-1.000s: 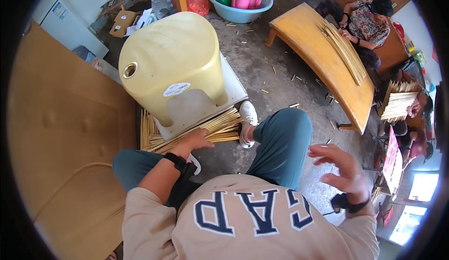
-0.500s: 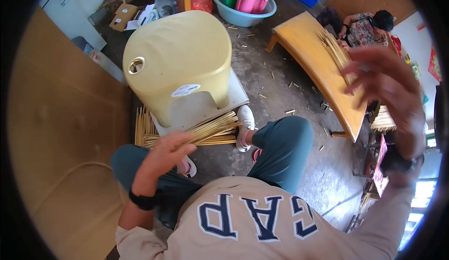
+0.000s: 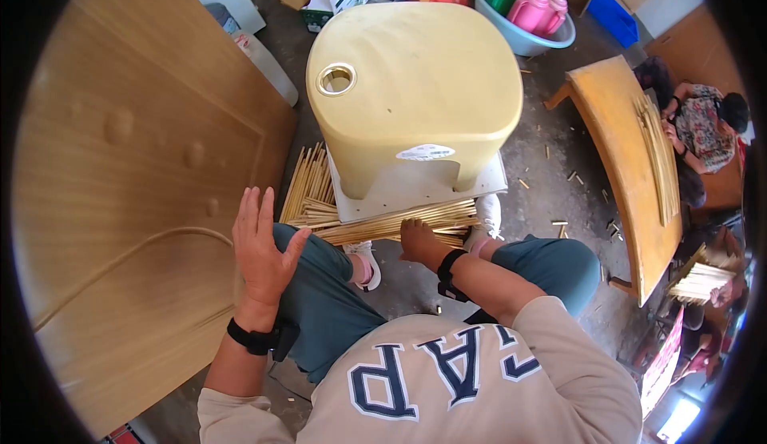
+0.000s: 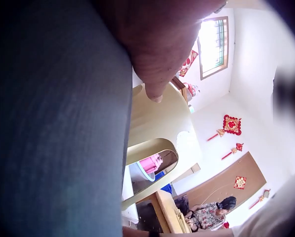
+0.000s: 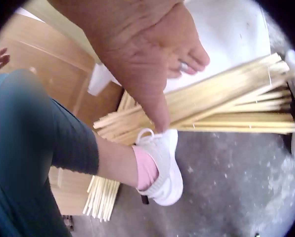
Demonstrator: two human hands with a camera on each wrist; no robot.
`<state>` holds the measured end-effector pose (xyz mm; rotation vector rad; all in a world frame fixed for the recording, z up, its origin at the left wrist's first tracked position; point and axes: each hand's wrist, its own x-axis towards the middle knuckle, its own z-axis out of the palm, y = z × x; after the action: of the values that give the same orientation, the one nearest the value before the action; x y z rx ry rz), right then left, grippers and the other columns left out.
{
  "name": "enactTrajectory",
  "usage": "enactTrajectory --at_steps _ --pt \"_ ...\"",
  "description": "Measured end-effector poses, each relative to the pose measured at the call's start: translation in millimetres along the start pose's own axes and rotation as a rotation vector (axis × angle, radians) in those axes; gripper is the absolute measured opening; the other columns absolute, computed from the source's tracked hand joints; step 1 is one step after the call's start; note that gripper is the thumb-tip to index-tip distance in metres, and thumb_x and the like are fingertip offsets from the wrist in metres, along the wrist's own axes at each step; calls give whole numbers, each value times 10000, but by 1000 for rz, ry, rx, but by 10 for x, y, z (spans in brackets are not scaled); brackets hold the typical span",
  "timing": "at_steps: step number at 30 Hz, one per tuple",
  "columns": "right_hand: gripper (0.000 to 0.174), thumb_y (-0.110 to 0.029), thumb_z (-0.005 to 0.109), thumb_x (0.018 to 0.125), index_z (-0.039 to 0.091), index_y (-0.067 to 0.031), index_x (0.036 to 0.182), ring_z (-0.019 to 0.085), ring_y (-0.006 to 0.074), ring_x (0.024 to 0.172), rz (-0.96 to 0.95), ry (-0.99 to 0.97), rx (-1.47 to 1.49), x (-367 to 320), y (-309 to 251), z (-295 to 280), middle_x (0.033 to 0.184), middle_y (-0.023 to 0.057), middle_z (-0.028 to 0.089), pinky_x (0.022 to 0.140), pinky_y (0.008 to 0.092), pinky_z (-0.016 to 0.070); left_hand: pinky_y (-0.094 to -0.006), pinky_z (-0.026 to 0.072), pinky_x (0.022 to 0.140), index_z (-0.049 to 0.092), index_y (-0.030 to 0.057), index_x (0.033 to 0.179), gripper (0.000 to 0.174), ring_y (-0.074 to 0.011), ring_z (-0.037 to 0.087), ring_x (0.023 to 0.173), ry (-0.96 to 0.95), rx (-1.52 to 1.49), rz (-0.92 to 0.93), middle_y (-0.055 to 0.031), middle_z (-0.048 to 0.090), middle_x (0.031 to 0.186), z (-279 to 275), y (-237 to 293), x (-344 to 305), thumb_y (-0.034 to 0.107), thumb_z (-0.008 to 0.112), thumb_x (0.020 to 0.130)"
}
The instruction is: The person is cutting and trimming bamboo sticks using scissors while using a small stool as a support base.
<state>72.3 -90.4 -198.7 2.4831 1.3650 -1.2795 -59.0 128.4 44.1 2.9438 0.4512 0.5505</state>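
Observation:
My left hand (image 3: pixel 262 252) is above my left knee, its fingers straight and thumb apart. In the left wrist view, this hand (image 4: pixel 157 44) is beside the dark trouser leg (image 4: pixel 63 128). My right hand (image 3: pixel 423 244) reaches to the front edge of a bundle of thin pale sticks (image 3: pixel 375 226) on the floor. In the right wrist view, the thumb and ringed fingers of that hand (image 5: pixel 142 54) are spread apart over the sticks (image 5: pixel 221 94). More sticks (image 3: pixel 307 176) lie crosswise at the left.
A pale yellow plastic stool (image 3: pixel 431 60) stands on a white board (image 3: pixel 487 176) behind the sticks. My white shoes (image 3: pixel 489 216) flank the bundle. A wooden panel (image 3: pixel 144 204) rises at left. At right, a seated person (image 3: pixel 707 128) works at a wooden table (image 3: pixel 611 124). Short stick pieces litter the floor.
My right hand has swung from the far right down to the bundle. My left hand has moved off the sticks to above the left knee, and the head view has shifted left.

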Motion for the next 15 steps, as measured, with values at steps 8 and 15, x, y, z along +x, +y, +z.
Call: enactTrajectory --at_steps 8,15 --pt "1017 -502 780 527 365 58 1267 351 361 1239 -90 394 -301 265 426 323 1284 218 408 1053 445 248 -425 316 994 449 -30 1261 606 -374 411 1207 -98 -213 -101 -220 472 1261 35 -63 63 304 636 790" --pt "830 -451 779 575 447 7 1183 443 325 1172 -73 386 -60 557 605 655 1208 199 487 970 436 344 -417 329 991 453 -38 1253 584 -374 429 1193 -140 -221 -128 -217 481 1249 33 -100 68 308 615 811"
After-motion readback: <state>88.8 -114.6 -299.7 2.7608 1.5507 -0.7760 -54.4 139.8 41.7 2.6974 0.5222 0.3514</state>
